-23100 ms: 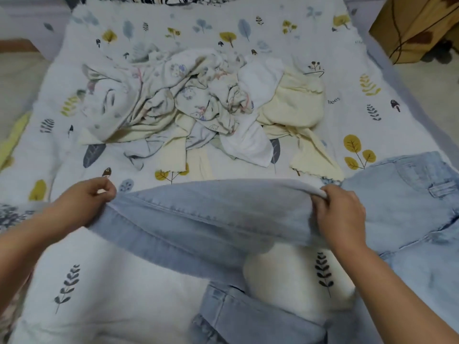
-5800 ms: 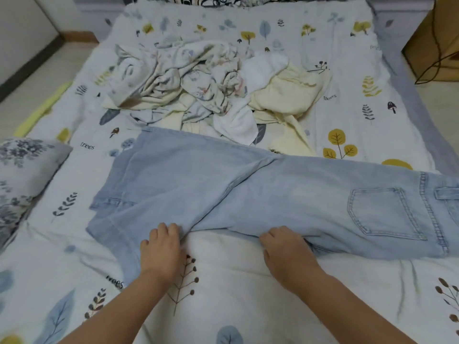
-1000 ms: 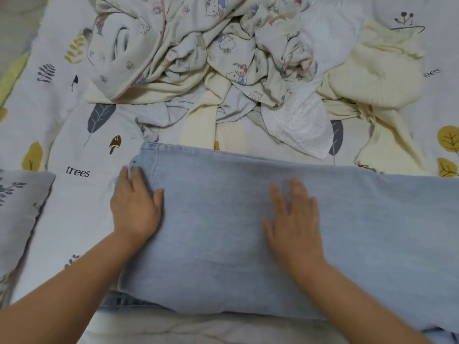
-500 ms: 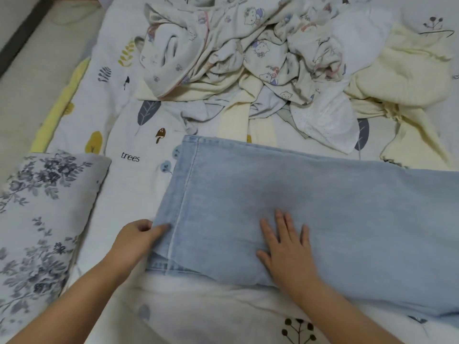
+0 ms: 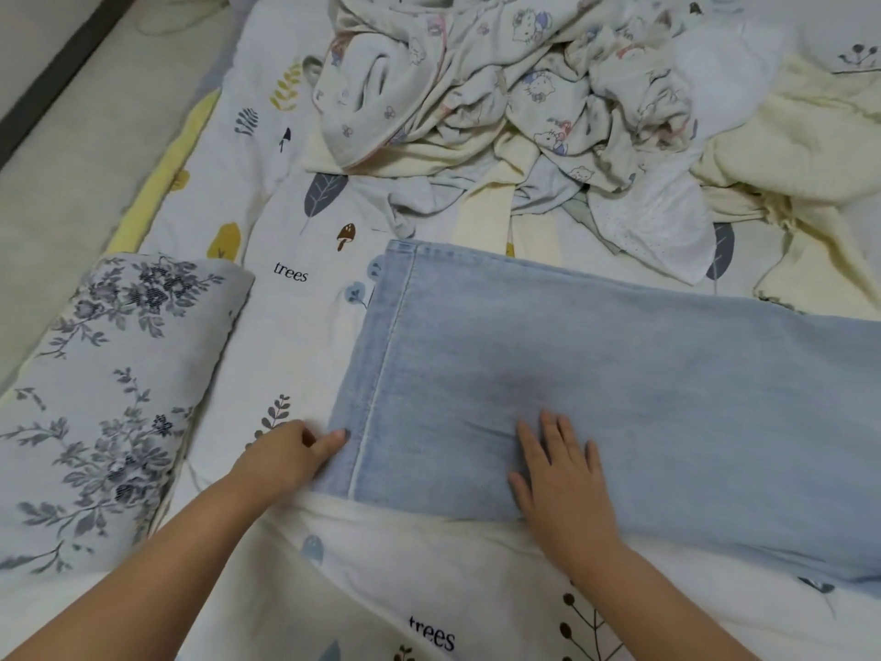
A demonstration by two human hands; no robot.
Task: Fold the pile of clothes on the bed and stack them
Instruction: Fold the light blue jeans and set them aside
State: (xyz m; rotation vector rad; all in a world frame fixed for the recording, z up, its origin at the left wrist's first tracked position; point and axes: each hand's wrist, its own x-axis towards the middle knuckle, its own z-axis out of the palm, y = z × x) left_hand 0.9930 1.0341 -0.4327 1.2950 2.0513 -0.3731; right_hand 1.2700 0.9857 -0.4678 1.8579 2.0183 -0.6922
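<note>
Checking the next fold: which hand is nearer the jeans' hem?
Left. The left hand touches the hem of the jeans; the right hand lies flat farther along the leg.

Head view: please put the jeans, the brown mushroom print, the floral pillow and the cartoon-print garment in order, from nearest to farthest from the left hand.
From the left hand:
1. Jeans, touched at their hem, just to its right.
2. Floral pillow, close on its left.
3. Brown mushroom print on the sheet, farther up the bed.
4. Cartoon-print garment, in the pile at the far end.
</note>
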